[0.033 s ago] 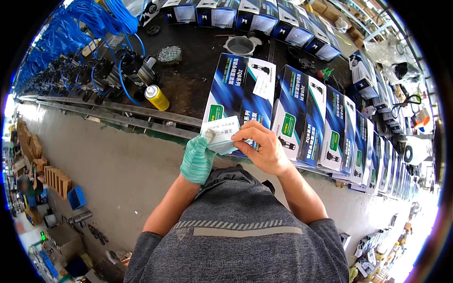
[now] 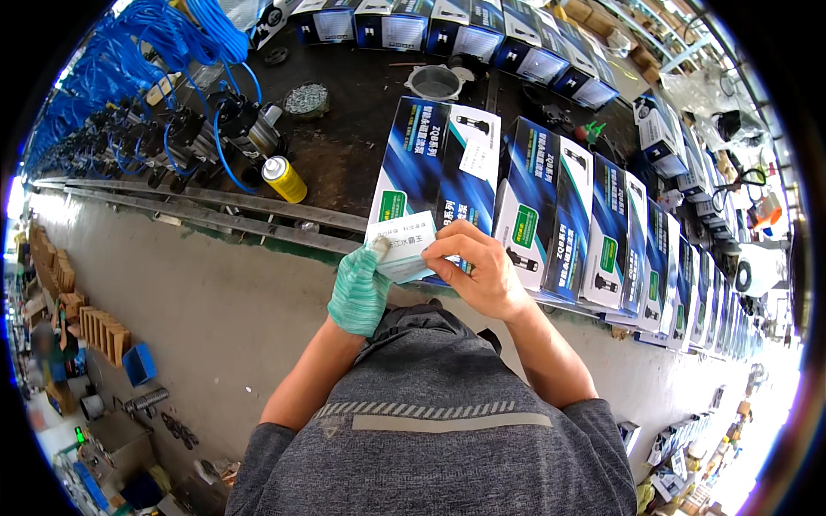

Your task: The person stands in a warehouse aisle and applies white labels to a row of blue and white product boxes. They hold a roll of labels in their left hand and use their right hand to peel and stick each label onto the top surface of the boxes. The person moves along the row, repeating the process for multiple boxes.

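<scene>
Close in front of my body, I hold a small stack of white printed paper labels over the front of a blue-and-white box. My left hand, in a green knitted glove, is closed round the stack's left side with the thumb on top. My bare right hand pinches the right edge between thumb and fingers. Behind the labels stands the blue-and-white carton, which bears a white sticker near its upper right. Another such carton is just to the right.
A row of similar cartons curves away right, and more boxes line the back. On the dark bench are a yellow spray can, a dish of small metal parts, a metal ring part and pumps with blue cables.
The print on the top label reads in a different arrangement now. Both hands keep nearly the same place and grip.
</scene>
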A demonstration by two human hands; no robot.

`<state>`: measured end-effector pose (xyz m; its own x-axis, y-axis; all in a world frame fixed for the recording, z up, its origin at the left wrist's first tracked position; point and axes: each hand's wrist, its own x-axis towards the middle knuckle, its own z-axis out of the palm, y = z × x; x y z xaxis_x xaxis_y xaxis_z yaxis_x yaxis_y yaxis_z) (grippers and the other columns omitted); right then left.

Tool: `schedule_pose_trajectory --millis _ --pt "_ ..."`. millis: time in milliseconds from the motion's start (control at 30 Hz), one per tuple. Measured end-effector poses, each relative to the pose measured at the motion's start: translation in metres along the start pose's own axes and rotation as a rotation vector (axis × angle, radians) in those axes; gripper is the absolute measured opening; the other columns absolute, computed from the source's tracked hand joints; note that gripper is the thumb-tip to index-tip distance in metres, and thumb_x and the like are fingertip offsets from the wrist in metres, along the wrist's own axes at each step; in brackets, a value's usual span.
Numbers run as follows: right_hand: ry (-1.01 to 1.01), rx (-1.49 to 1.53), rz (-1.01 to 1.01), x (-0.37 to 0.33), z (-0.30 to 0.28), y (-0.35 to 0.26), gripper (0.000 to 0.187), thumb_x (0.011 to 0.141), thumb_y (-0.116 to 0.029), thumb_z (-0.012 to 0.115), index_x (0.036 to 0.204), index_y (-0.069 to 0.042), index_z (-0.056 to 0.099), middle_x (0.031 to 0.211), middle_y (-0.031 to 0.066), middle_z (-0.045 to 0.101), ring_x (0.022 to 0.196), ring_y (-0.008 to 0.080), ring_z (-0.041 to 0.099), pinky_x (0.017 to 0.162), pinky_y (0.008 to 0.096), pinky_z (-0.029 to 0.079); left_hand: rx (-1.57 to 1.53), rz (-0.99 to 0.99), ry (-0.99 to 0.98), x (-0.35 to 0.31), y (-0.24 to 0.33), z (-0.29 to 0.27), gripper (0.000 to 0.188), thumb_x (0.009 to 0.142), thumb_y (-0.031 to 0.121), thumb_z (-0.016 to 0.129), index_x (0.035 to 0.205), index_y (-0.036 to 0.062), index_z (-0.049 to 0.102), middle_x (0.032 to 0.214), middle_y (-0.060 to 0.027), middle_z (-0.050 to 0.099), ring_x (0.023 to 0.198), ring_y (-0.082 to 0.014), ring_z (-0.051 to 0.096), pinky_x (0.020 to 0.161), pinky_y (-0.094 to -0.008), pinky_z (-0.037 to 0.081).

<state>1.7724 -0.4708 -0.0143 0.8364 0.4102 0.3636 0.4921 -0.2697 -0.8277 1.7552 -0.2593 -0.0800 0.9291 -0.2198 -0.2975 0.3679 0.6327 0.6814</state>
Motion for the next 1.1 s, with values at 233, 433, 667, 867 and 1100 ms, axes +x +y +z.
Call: schedule_pose_trajectory --millis 233,433,667,867,1100 --pt "0.134 -0.309 -0.116 -0.007 0.014 -0.019 0.031 0.071 0.008 0.083 0.096 -0.01 0.077 0.131 0.0107 0.062 0.117 0.0318 0.063 0.093 0.0429 0.055 -0.076 -0.094 -0.004 0.004 0.0 -0.017 0.063 0.103 0.041 0.065 0.143 -0.0062 0.054 0.137 -0.0167 0.065 0.128 -0.0296 0.064 0.112 -0.0438 0.05" --pt "0.038 0.075 -0.159 -0.011 -0.013 -0.048 0.027 0.08 0.004 0.083 0.102 -0.01 0.076 0.104 0.006 0.073 0.108 0.025 0.072 0.1 0.0427 0.058 -0.22 -0.186 0.001 0.014 -0.011 -0.021 0.062 0.105 0.039 0.065 0.149 -0.0018 0.049 0.141 -0.0177 0.062 0.127 -0.031 0.063 0.106 -0.0443 0.055" --pt "0.026 -0.237 0.61 -0.034 -0.247 0.059 0.015 0.097 -0.001 0.068 0.112 -0.001 0.068 0.102 0.0031 0.071 0.095 0.0104 0.066 0.09 0.0274 0.053 0.287 0.047 0.164 -0.008 -0.015 0.013 0.056 0.104 0.047 0.065 0.132 -0.0013 0.069 0.121 -0.0103 0.073 0.106 -0.0182 0.071 0.089 -0.0304 0.056" --pt "-0.229 -0.232 0.502 -0.03 -0.326 0.176 0.017 0.095 -0.003 0.069 0.112 -0.003 0.07 0.1 0.0028 0.07 0.094 0.0106 0.065 0.087 0.0284 0.052 0.271 0.083 0.201 -0.02 -0.055 0.073 0.055 0.105 0.044 0.064 0.131 -0.0035 0.067 0.118 -0.0123 0.074 0.105 -0.0197 0.072 0.091 -0.0339 0.058" --pt "-0.334 -0.348 0.265 -0.031 -0.336 0.238 0.023 0.094 -0.003 0.067 0.117 -0.004 0.069 0.111 0.0098 0.069 0.106 0.0251 0.068 0.096 0.038 0.053 0.3 0.136 0.323 -0.026 -0.105 0.123 0.059 0.104 0.046 0.063 0.133 -0.0057 0.064 0.12 -0.0156 0.072 0.108 -0.0244 0.071 0.092 -0.0373 0.058"
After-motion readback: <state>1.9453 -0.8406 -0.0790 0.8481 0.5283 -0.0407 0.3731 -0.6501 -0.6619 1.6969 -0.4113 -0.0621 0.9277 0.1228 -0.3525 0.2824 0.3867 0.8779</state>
